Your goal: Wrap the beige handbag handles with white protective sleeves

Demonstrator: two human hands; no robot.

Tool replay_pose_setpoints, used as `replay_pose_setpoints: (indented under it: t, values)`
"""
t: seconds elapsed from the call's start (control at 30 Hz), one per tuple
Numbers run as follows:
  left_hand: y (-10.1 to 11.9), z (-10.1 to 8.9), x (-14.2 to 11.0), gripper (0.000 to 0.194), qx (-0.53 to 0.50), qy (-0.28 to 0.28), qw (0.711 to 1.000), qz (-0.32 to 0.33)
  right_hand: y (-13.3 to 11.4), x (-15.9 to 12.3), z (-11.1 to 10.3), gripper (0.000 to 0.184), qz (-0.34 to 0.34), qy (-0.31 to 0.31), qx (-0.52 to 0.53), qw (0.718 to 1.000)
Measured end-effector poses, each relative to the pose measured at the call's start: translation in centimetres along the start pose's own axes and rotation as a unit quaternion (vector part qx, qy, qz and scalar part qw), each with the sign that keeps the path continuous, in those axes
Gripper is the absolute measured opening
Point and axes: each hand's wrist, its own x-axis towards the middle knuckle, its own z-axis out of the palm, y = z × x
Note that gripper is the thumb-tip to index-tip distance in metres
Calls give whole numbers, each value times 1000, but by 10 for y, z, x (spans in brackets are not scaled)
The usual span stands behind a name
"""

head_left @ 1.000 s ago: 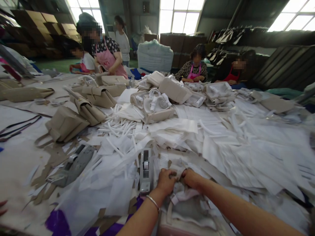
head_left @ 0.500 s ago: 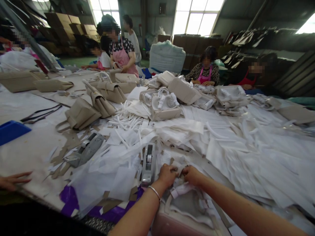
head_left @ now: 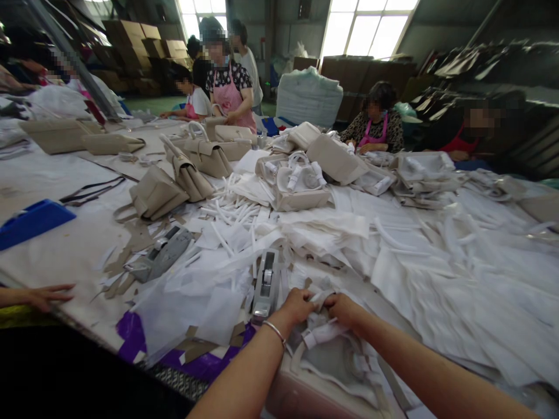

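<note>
Near edge, ctr: pale bag (head_left: 297,384) on the tabletop (head_left: 82,247), btwn the person's forearms, near part cut off by bottom of view. White wrap (head_left: 325,334) on its handle, just below the hands. L hand (head_left: 297,306): grip closed, fingertips pinching a pale pc (head_left: 322,301) at the bag's far side. R hand (head_left: 345,309): grip closed on same pc from the right. Can't tell what the pc is, fingers hide most of it. Silver bracelet (head_left: 275,331) on L wrist.

Just L of L hand: tape dispenser (head_left: 266,285), grey, long side pointing away. Near L of that: purple plastic (head_left: 198,365) w/ tan scraps (head_left: 195,350) on it, thin white sheets (head_left: 187,305) just beyond. Near L edge: a co-worker's hand (head_left: 46,298), fingers spread on tabletop edge.

Farther L: 2nd dispenser (head_left: 168,254), grey, among scraps. R side: white foam sheets (head_left: 458,314), overlapping, spread wide.

Mid: heap of white tubes (head_left: 231,210); L of it tan bags (head_left: 159,192), nearest one tipped; blue item (head_left: 37,222) at L edge. Ctr: pile of bags (head_left: 336,158), some handles wrapped white.

Far side: worker in pink striped apron (head_left: 229,96) standing L; worker in patterned top (head_left: 393,131) R of ctr. Behind: pale bale (head_left: 310,98), cartons (head_left: 126,43) far L, bright window (head_left: 369,29).
</note>
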Motion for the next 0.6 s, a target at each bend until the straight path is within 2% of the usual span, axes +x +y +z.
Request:
replay_pose_setpoints:
  t: [0.1, 0.2, 0.3, 0.6]
  values:
    - [1, -2, -1, 19, 52, 4, 999, 8, 0, -2, -1, 46, 15, -2, -2, 1000]
    - [-2, -5, -1, 20, 120, -2, 991, 61, 1, -1, -2, 40, 15, -2, -43, 999]
    - [-4, -8, -2, 26, 161, -14, 982, 100, 4, 2, -1, 35, 11, 7, -40, 999]
    - [9, -7, 7, 23, 164, 8, 986, -10, 5, -4, 6, 38, 40, 63, 22, 997]
